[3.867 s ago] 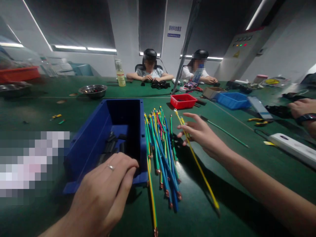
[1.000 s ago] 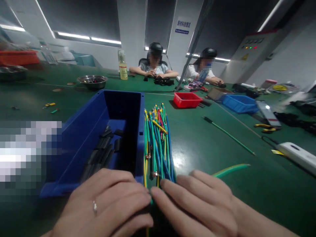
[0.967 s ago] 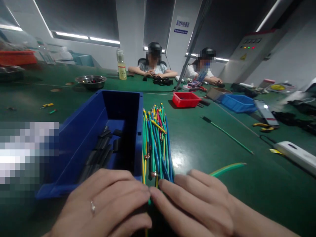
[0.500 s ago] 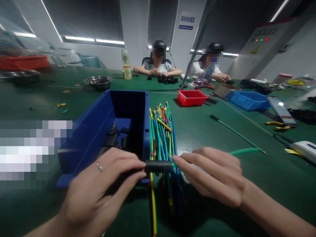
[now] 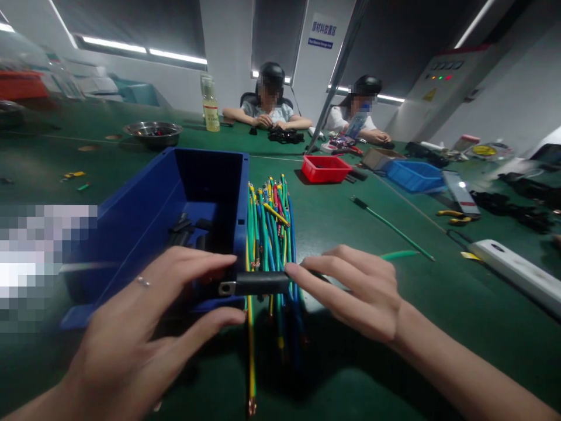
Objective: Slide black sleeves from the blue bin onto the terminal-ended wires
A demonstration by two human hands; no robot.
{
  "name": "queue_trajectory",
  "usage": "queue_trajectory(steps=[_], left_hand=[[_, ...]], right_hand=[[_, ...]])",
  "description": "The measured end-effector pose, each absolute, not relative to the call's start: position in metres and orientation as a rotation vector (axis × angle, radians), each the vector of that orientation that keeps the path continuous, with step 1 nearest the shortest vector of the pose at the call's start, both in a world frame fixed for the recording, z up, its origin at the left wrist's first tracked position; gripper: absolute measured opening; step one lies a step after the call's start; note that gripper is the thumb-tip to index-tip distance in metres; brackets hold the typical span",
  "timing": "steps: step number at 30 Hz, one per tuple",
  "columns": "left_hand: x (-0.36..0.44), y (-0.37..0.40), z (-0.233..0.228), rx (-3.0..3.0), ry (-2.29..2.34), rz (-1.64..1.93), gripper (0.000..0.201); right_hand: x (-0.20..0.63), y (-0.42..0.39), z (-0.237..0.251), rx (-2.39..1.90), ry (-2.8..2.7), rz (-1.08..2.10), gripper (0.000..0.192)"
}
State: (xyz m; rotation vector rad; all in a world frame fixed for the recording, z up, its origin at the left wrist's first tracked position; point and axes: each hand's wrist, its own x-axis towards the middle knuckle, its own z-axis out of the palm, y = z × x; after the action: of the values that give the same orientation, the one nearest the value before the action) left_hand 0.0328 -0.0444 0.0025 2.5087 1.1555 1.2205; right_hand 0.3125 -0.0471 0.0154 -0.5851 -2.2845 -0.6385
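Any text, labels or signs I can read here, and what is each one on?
Nothing reads clearly.
Wall sign: blue and white, characters too blurred to read.
Bottle label: too small.
Control cabinet: yellow warning triangle, no legible text.
Yellow round label at far right: unreadable.

Red tray (image 5: pixel 325 169) at 12 o'clock on green table (image 5: pixel 394 327); light blue tray (image 5: pixel 415 176) at 2 o'clock. Steel bowl (image 5: pixel 153 132) at 11 o'clock. White power strip (image 5: pixel 519 273) at 3 o'clock
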Motion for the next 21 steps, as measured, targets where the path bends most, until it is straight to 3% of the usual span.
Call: queue_trajectory(steps=[7,18,21], left_hand=[[0.033,-0.045,0.003,2.501,1.053,1.217,0.018],[0.03,-0.048,0.003,2.368,0.969,1.186,0.015],[0.028,-0.051,0.001,2.341,0.993,1.209,0.018]], right_hand=[[0.309,-0.048,0.023,-0.606,-2.331,-0.654,0.028],[0.32,-0.044,0.028,-0.612,-2.516,-0.543,0.026],[0.327,-0.044,0.035,-0.595,-2.524,-0.59,0.012]])
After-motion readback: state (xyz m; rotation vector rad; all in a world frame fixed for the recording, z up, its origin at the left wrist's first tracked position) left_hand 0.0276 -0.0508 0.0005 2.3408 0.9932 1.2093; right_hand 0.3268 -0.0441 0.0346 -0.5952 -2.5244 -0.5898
